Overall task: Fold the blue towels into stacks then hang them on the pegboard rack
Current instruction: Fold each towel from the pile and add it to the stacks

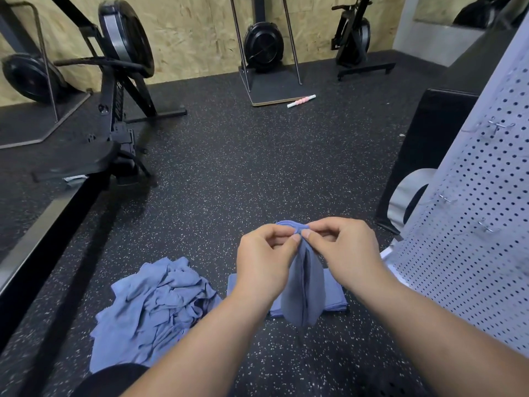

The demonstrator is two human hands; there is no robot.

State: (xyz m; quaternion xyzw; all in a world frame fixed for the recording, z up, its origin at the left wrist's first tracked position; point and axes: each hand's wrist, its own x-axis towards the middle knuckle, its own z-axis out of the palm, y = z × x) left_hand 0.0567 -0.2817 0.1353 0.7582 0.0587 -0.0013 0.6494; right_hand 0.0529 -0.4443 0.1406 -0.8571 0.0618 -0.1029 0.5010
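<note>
Speckled floor (229,167) — left hand (263,262) and right hand (343,253) pinch blue towel (303,296), hanging long axis straight down.

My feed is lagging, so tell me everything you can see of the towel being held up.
The held towel is thin, plain blue cloth, hanging in soft vertical folds. The left grip and right grip pinch its bunched top edge, thumbs close together. It hangs over a folded stack on the speckled floor.

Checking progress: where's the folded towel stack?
Head view, lower centre: stack lies on the floor behind the held towel, between the crumpled pile and the pegboard.
</note>
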